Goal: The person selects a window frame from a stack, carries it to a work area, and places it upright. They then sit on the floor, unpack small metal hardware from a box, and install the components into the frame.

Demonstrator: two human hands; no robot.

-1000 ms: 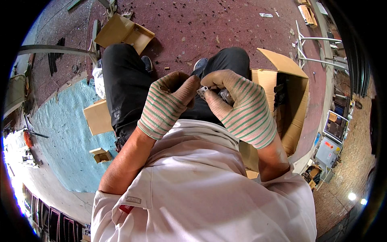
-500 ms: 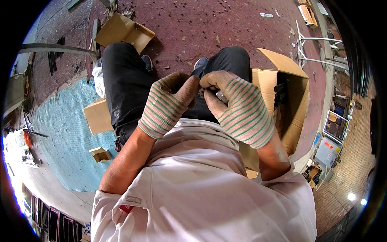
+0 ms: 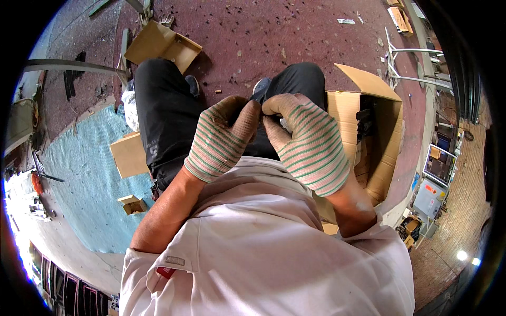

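Note:
My left hand (image 3: pixel 224 138), in a striped work glove with a brown-stained palm, is closed in a pinch above my lap. Facing it, my right hand (image 3: pixel 308 139) wears the same kind of glove and is closed too, its fingertips almost touching the left ones. Something small and dark seems to sit between the fingertips, but the gloves cover most of it. A bit of shiny metal (image 3: pixel 285 125) shows inside the right hand's curled fingers; its kind is hidden. Beside my right knee stands an open cardboard box (image 3: pixel 342 113) with black parts inside.
An opened carton (image 3: pixel 158 42) lies beyond my left knee, near a metal leg (image 3: pixel 79 64). By my left thigh are another cardboard box (image 3: pixel 129 155), a white plastic bag (image 3: pixel 129 108) and a small carton (image 3: pixel 133 205) on a blue mat (image 3: pixel 89 174). A white metal frame (image 3: pixel 416 51) stands far right.
Both hands stay pinched together in nearly the same place. The right hand has turned slightly, and less of the shiny metal shows now.

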